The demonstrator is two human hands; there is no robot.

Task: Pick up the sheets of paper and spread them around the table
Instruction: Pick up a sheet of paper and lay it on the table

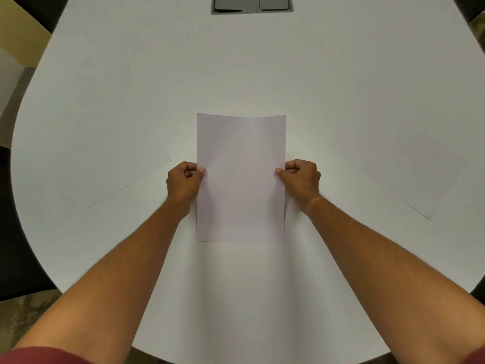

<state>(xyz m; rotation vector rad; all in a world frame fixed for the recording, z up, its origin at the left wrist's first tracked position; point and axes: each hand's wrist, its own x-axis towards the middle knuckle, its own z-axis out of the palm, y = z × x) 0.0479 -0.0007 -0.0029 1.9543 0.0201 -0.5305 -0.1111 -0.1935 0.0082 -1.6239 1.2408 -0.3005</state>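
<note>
Paper sheet (241, 177) pinched between both hands (183, 179) (301, 177) over white table (236, 61).

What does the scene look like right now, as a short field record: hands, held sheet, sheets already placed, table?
left hand: pinches the left edge of the held sheet
right hand: pinches the right edge of the same sheet
held sheet: plain white rectangular sheet of paper, long side pointing away, centred in front of the person
placed sheets: one white paper sheet lying flat at left, one at right, both angled
table: white rounded tabletop
far edge: grey recessed cable hatch
</note>
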